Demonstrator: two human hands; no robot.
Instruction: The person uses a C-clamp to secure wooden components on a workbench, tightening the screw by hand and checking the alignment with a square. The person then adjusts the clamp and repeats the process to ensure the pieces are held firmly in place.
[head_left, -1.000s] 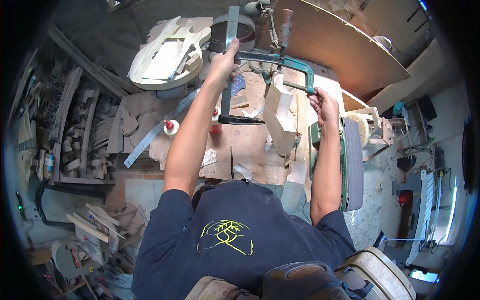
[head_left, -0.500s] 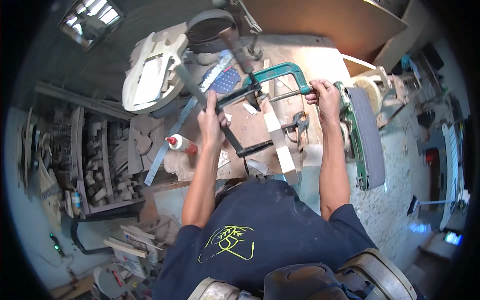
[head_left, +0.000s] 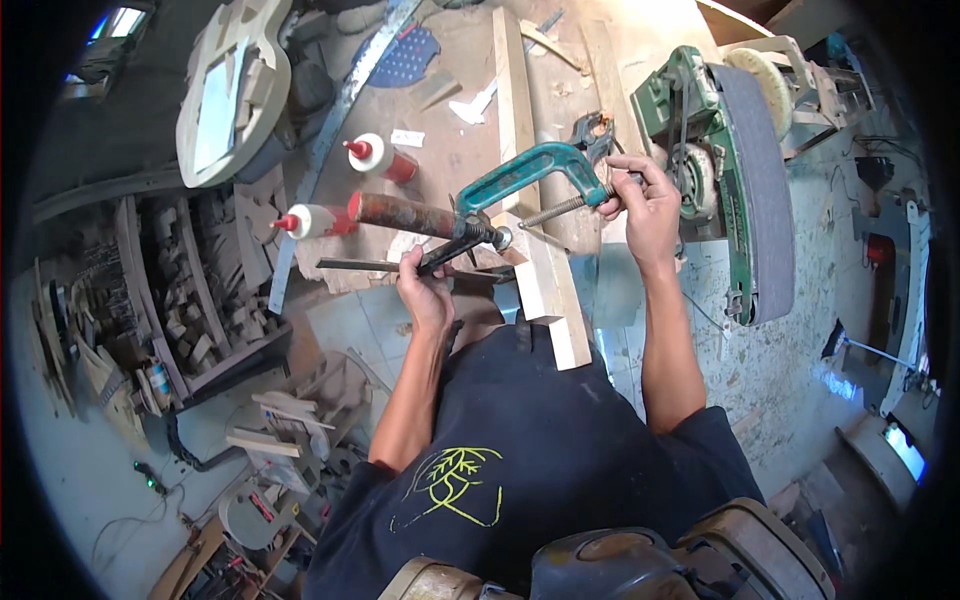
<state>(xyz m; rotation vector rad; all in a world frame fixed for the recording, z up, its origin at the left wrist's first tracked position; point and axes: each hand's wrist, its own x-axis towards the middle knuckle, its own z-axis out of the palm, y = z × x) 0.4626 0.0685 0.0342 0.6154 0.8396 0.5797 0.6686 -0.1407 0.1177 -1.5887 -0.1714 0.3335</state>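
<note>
My left hand [head_left: 427, 292] is closed around the dark metal bar of a bar clamp, whose worn brown handle [head_left: 410, 213] points left. The clamp's screw end reaches the side of a pale wooden workpiece [head_left: 545, 285], a long strip with stepped blocks at its near end. A green C-clamp [head_left: 530, 170] spans the workpiece, its threaded screw lying to the right. At the end of that screw, my right hand [head_left: 650, 215] pinches with thumb and fingers. The bar clamp's far jaw is partly hidden behind the wood and my body.
Two red-capped glue bottles [head_left: 385, 158] stand left on the workbench [head_left: 465, 65]. Behind the workpiece lies a black spring clamp [head_left: 595, 135]. A green belt sander [head_left: 735, 190] stands right. A guitar body [head_left: 262, 75] is far left, near a long metal ruler [head_left: 325, 150].
The bar clamp has swung from upright to lying across the workpiece, its handle now pointing left. My right hand stays at the C-clamp's screw. The whole view has shifted.
</note>
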